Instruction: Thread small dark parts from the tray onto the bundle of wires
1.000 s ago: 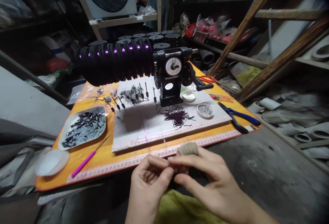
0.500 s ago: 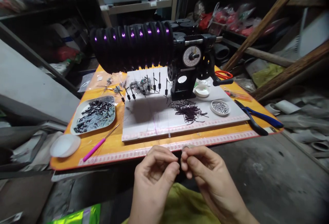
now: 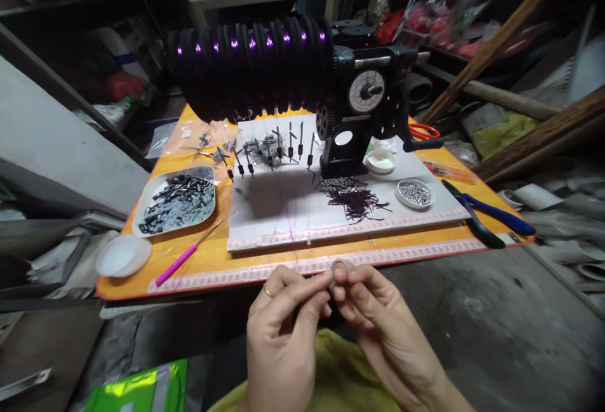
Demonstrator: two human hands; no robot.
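My left hand [image 3: 283,324] and my right hand [image 3: 378,317] meet fingertip to fingertip just below the front edge of the orange board [image 3: 208,261]. Both pinch something tiny that I cannot make out. A thin thread [image 3: 289,229] runs from my fingers up to the black winding machine [image 3: 363,116] with its row of black spools [image 3: 250,65]. A ring shows on my left hand. A taped fingertip [image 3: 340,267] sticks up on my right hand.
On the white mat [image 3: 283,210] lie dark purple cut pieces [image 3: 357,201], a small dish of metal beads [image 3: 414,193] and several black pins [image 3: 278,154]. A tray of dark parts [image 3: 174,201], a pink hook tool [image 3: 182,261], a white lid [image 3: 123,254] and blue pliers [image 3: 491,217] lie around it.
The view has tilted down and closer to the board. My hands stayed pinched together, rising slightly toward the board's edge; the left thumb and forefinger now stretch toward the right fingertips.
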